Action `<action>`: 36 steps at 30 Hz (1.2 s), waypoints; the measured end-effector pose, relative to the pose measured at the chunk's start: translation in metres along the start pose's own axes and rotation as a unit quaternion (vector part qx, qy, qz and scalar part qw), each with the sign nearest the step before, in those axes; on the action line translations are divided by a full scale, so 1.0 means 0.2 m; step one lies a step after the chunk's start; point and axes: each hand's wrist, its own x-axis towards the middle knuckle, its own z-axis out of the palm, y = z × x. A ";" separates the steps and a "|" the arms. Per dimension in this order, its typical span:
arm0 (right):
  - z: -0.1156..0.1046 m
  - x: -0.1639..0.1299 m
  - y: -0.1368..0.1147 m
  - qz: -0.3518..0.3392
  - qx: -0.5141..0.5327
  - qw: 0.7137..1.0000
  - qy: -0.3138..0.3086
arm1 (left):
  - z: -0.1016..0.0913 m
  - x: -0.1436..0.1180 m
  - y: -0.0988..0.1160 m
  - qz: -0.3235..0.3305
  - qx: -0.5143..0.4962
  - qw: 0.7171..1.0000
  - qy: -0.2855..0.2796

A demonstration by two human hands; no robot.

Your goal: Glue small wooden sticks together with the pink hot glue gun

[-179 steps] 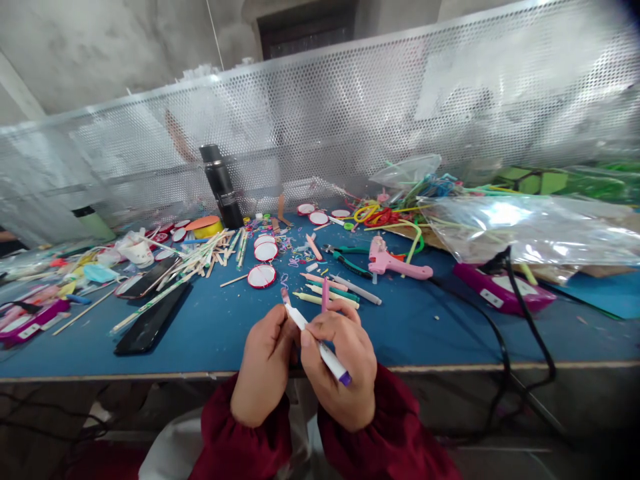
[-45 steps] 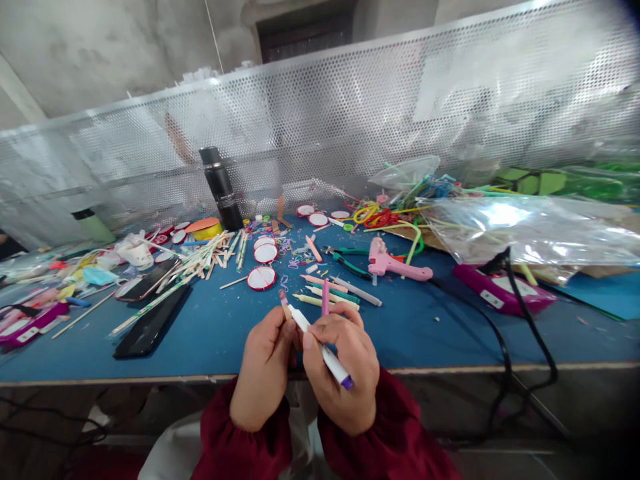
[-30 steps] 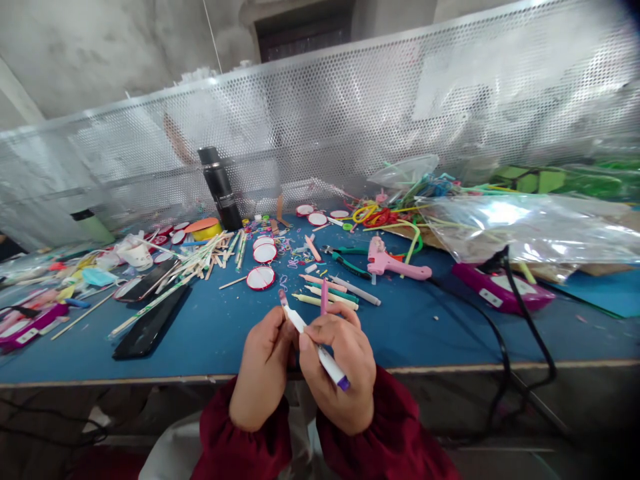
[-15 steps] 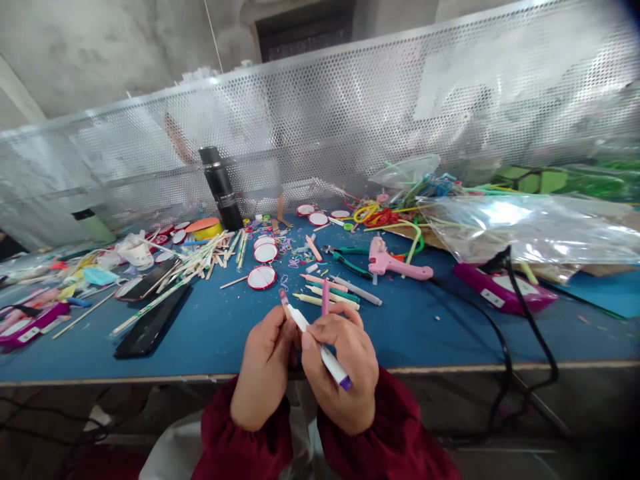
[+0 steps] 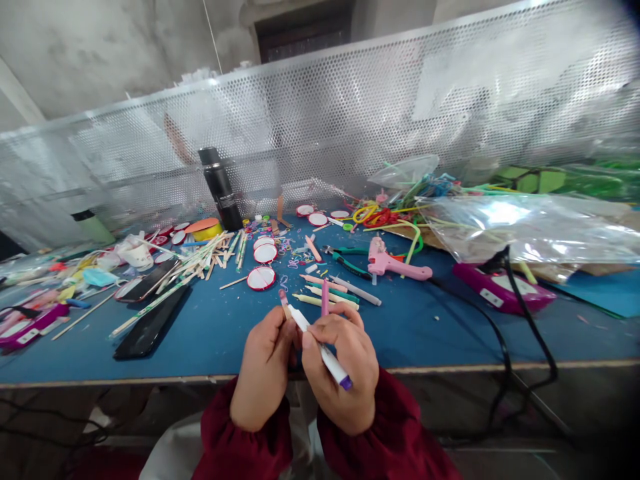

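My left hand [image 5: 261,373] is closed, pinching a small wooden stick [image 5: 283,301] whose upper end is coloured pink. A white marker [image 5: 331,365] with a purple end lies in my right hand [image 5: 350,367], gripped between thumb and fingers. The marker's tip meets the stick, or comes very close to it, just above my left fingertips. A pink pen-like piece [image 5: 325,298] sticks up from behind my right fingers and seems held there too. Several pastel markers [image 5: 357,291] lie on the blue table [image 5: 215,333] just beyond my hands.
A pink glue gun [image 5: 395,261] and green-handled pliers [image 5: 350,261] lie to the right, before a purple box [image 5: 505,293] with black cables. Round white discs [image 5: 261,278], wooden sticks [image 5: 213,257], a black phone [image 5: 153,323] and a black bottle [image 5: 223,193] stand or lie leftward. A perforated metal screen [image 5: 320,127] closes the back.
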 end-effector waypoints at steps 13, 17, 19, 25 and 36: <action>0.00 -0.01 0.01 -0.001 -0.003 1.000 0.002 | 0.00 0.00 -0.01 0.003 0.003 1.000 -0.004; 0.00 0.00 0.01 0.001 -0.006 1.000 0.001 | 0.00 0.00 -0.01 0.005 0.002 1.000 -0.008; 0.00 0.00 0.01 -0.001 -0.004 1.000 -0.002 | 0.00 0.00 -0.01 0.006 -0.004 1.000 -0.011; 0.00 0.00 0.00 0.000 -0.007 1.000 0.002 | 0.00 0.00 -0.01 0.006 -0.003 1.000 -0.007; 0.00 0.01 -0.01 0.000 -0.002 1.000 0.001 | 0.00 0.00 -0.01 0.008 0.004 1.000 -0.008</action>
